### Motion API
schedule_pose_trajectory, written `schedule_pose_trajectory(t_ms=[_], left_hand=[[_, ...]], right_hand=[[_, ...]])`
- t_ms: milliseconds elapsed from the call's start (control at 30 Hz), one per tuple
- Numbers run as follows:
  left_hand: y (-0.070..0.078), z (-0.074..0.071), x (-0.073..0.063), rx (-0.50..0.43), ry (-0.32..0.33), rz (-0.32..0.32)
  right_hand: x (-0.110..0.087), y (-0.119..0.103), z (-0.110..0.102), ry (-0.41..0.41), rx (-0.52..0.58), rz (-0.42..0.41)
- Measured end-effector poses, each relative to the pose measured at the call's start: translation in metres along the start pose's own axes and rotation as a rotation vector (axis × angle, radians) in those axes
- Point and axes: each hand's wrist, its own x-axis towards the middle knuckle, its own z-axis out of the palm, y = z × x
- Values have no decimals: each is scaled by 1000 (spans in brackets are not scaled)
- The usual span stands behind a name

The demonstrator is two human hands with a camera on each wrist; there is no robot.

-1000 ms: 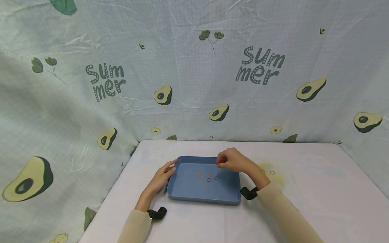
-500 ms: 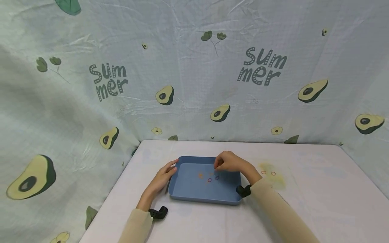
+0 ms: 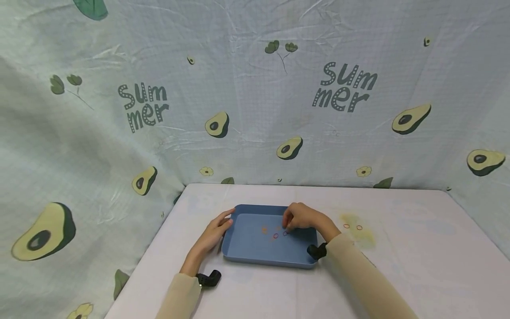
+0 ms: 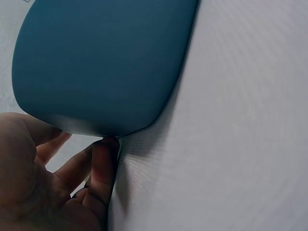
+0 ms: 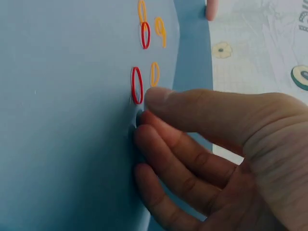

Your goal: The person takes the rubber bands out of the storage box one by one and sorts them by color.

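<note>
A shallow blue tray [image 3: 255, 249] lies on the table. My left hand [image 3: 214, 232] holds its left side near the far corner; in the left wrist view the thumb passes behind the tray's edge and bent fingers [image 4: 102, 166] touch near its base. My right hand [image 3: 303, 216] is low inside the tray's right part, fingertips against or just over the floor. Beside its thumb [image 5: 159, 98] lies a red rubber band [image 5: 137, 85], with another red rubber band [image 5: 145, 35] and several orange rubber bands [image 5: 154, 73] farther along. Nothing shows between the right fingers.
Two small reddish bands [image 3: 359, 227] lie on the table right of the tray, by a yellow-green patch [image 3: 364, 239]. A pale cloth [image 3: 247, 97] with avocado prints hangs behind and to the left of the table [image 3: 414, 248].
My right hand has come down from above the tray's far right part to its floor, near the red bands. The left hand stays at the tray's side. The head view has shifted slightly.
</note>
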Motion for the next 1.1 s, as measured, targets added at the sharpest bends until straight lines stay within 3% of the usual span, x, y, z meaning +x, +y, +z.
schedule_pose_trajectory(t_ms=[267,700,1100], left_hand=[[0,0,2,-5,-7,11],[1,-1,-2,-11,-7,-5],[-1,0,0,-12,-6,-2]], right_hand=[[1,5,4,11,-15,60],[-3,4,4,-5,0,9],[-1,2,6,9,-52,66]])
